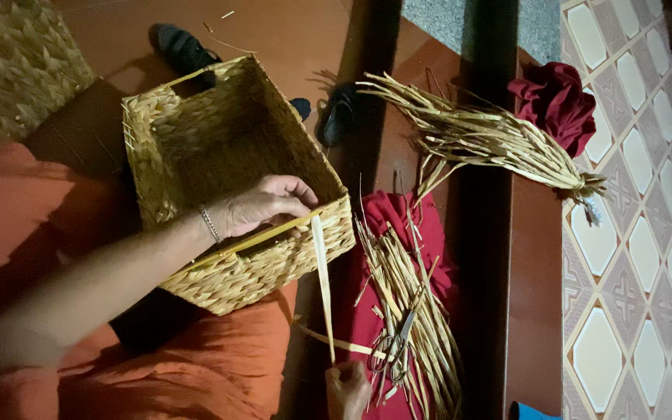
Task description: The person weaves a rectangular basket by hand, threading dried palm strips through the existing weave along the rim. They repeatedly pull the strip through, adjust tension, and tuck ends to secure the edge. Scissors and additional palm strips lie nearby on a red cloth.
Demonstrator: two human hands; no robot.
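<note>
Clearly the square woven basket (227,187) is lying nearly finished on the person's lap, its walls woven full. The left hand (262,206) is gripping the rim at five o'clock, while the right hand (348,389) is pinching a pale loose strand (323,288), pulling it taut toward six o'clock; spare straw (414,311) and scissors (394,346) are waiting beside it.
</note>
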